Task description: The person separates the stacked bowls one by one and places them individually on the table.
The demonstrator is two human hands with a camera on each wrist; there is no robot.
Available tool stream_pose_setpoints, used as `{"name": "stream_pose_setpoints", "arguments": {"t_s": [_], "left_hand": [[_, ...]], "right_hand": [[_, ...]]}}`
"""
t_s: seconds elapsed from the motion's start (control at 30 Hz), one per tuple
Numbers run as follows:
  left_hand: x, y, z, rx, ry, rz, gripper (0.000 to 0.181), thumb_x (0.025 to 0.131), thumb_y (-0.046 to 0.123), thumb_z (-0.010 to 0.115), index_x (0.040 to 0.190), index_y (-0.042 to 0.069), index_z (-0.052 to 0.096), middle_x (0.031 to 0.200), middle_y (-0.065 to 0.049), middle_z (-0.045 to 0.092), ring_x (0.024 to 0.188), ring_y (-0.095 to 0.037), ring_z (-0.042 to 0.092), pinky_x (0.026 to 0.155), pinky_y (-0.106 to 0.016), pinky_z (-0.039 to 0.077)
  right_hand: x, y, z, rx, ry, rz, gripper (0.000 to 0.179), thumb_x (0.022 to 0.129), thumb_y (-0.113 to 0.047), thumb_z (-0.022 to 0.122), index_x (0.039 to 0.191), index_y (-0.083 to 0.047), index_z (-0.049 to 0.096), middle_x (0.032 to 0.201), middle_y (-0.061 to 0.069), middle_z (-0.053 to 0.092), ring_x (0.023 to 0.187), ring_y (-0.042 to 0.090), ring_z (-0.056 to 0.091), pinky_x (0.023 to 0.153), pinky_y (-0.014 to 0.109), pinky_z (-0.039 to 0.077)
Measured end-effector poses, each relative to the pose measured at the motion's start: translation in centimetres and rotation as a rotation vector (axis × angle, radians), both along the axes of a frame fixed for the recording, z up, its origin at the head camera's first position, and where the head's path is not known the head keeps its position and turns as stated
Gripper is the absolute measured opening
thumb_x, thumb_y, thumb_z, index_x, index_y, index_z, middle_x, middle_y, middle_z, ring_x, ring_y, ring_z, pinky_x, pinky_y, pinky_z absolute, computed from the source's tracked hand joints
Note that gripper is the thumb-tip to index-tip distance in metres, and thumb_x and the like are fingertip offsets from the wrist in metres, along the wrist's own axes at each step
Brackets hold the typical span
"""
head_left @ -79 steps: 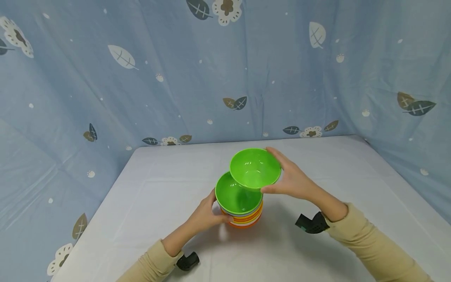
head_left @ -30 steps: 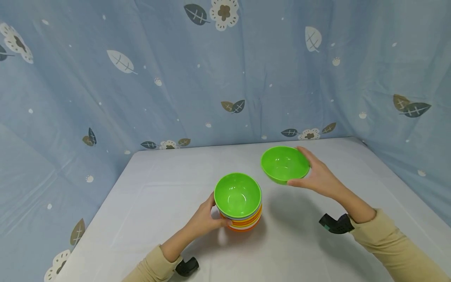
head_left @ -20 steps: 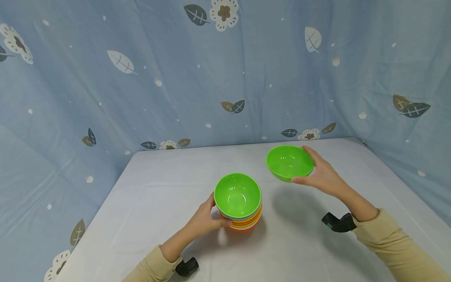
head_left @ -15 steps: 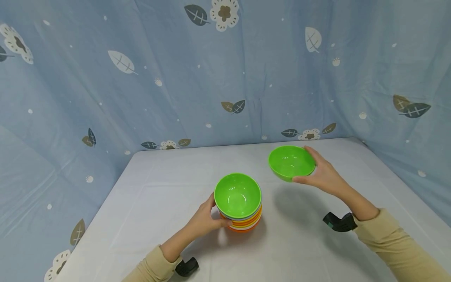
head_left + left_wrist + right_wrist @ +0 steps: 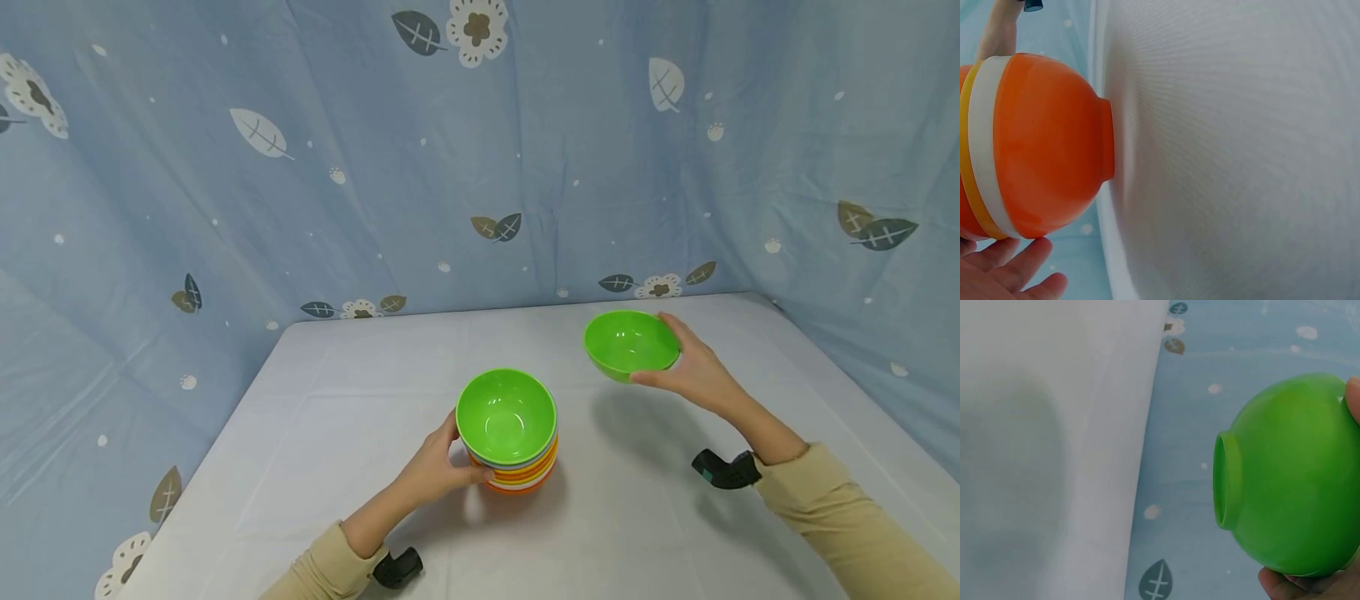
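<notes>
A stack of nested bowls stands upright on the table, topped by a green bowl [image 5: 506, 417] with grey, yellow, orange and white rims beneath. My left hand [image 5: 438, 467] holds the stack's left side between thumb and fingers. In the left wrist view the lowest orange bowl [image 5: 1054, 144] rests on its foot, with fingertips near its rim. To the right, a second green bowl [image 5: 628, 343] is in the air, gripped at its right rim by my right hand [image 5: 697, 375]. Its green underside and foot ring [image 5: 1229, 481] show in the right wrist view.
A white cloth [image 5: 360, 417] covers the table. Behind and at the sides hangs a blue curtain [image 5: 420, 167] with leaf and flower prints. A black device sits at each wrist, and the raised bowl's shadow falls on the cloth.
My right hand has carried the green bowl rightward from above the stack, slowing lately to a slight drift right. The left hand and the stack have stayed in place.
</notes>
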State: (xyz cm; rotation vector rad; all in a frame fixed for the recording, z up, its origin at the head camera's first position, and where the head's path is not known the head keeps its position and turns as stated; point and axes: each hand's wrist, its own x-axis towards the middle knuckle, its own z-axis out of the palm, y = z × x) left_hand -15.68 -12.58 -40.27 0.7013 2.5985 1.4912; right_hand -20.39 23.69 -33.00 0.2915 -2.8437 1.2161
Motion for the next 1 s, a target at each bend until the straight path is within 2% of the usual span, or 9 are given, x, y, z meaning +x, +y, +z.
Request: {"name": "stream_pose_setpoints", "arguments": {"t_s": [0.5, 0.8, 1.0], "left_hand": [[0.0, -0.1, -0.1, -0.005, -0.009, 0.004, 0.096, 0.069, 0.026, 0.08, 0.145, 0.014, 0.022, 0.136, -0.005, 0.046, 0.124, -0.025, 0.042, 0.097, -0.05, 0.035], [-0.1, -0.2, -0.1, -0.011, 0.016, -0.026, 0.098, 0.069, 0.024, 0.08, 0.146, 0.015, 0.02, 0.141, -0.005, 0.041, 0.126, -0.027, 0.04, 0.097, -0.051, 0.035], [0.0, -0.2, -0.1, -0.007, 0.014, -0.024, 0.097, 0.07, 0.025, 0.079, 0.146, 0.015, 0.02, 0.142, -0.004, 0.039, 0.127, -0.027, 0.039, 0.097, -0.051, 0.035]], "right_hand": [[-1.2, 1.1, -1.3, 0.009, -0.01, -0.042, 0.106, 0.076, -0.038, 0.071, 0.145, 0.003, 0.002, 0.143, 0.033, 0.017, 0.123, 0.05, 0.029, 0.088, 0.061, 0.038], [-1.8, 1.7, -1.9, -0.006, -0.006, -0.053, 0.107, 0.077, -0.038, 0.071, 0.144, 0.004, 0.0, 0.144, 0.034, 0.014, 0.124, 0.051, 0.026, 0.089, 0.062, 0.036], [-2.0, 1.9, -2.3, -0.017, -0.004, -0.062, 0.107, 0.077, -0.038, 0.071, 0.144, 0.005, 0.0, 0.143, 0.034, 0.015, 0.123, 0.052, 0.027, 0.089, 0.062, 0.035]]}}
